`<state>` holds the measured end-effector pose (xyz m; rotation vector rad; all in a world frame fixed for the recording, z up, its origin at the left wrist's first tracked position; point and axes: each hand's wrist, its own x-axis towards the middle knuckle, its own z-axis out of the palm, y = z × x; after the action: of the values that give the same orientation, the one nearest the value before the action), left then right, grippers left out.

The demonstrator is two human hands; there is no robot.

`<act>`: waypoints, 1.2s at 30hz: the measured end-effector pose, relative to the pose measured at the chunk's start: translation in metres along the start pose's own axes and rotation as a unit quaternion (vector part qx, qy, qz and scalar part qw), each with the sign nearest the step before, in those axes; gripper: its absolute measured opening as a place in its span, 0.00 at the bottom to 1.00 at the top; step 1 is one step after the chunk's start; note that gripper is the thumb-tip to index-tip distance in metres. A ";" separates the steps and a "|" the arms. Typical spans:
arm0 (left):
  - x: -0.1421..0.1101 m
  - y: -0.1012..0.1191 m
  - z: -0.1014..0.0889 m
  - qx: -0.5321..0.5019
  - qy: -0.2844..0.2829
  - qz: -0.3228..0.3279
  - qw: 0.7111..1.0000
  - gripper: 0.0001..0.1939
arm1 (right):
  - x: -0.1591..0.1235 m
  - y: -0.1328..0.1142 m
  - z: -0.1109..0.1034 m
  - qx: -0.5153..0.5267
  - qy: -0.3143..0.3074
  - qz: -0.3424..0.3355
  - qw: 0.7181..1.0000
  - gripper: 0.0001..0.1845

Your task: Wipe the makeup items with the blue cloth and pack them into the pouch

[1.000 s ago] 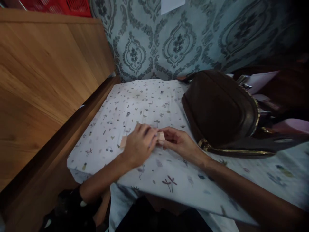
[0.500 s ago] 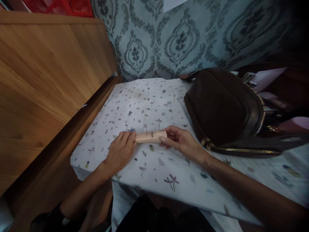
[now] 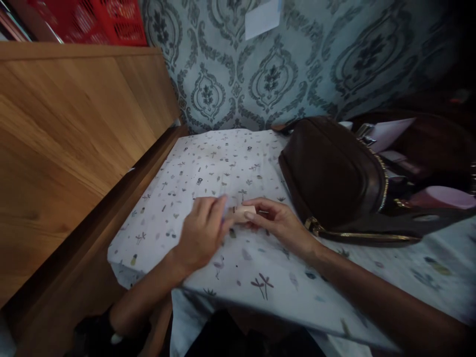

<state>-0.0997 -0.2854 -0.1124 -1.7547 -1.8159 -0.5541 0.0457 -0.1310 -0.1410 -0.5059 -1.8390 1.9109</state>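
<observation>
A slim beige tube (image 3: 241, 214) with a small dark label lies level just above the patterned cloth, its left part hidden. My right hand (image 3: 273, 218) pinches its right end between thumb and fingers. At the left end my left hand (image 3: 203, 230) is closed, its fingertips blurred by motion. Something thin and bluish-purple (image 3: 224, 208) shows by those fingertips; I cannot make out what it is. Under both hands spreads a white cloth (image 3: 208, 163) printed with small palms and plants, covering the table.
A dark brown leather bag (image 3: 327, 163) stands open on the right, with a pink item (image 3: 442, 197) and papers inside. To the left rises a wooden cabinet (image 3: 82, 114) with a red basket (image 3: 122, 22) on top. Behind is a patterned wall (image 3: 208, 94) with a white paper (image 3: 262, 20).
My left hand has moved right and turned, now covering more of the tube. The right hand keeps its pinch on the right end. The camera view has tilted up slightly.
</observation>
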 end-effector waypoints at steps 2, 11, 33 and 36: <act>0.012 0.017 0.014 -0.027 -0.030 0.054 0.998 0.27 | 0.001 0.001 0.000 0.021 0.004 0.001 1.000 0.22; 0.020 -0.002 0.040 0.057 -0.089 0.132 0.986 0.24 | 0.005 0.003 -0.006 0.059 -0.004 0.045 0.997 0.23; 0.023 -0.105 0.062 -0.111 -0.192 -0.084 0.971 0.22 | 0.006 0.010 -0.006 -0.041 0.111 0.002 0.993 0.21; 0.029 -0.117 0.064 -0.071 -0.174 -0.170 0.967 0.21 | 0.007 0.007 -0.010 -0.059 0.122 0.007 0.991 0.22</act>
<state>-0.2222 -0.2297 -0.1332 -1.7249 -2.4033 -0.5443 0.0452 -0.1189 -0.1479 -0.7561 -1.7973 1.6721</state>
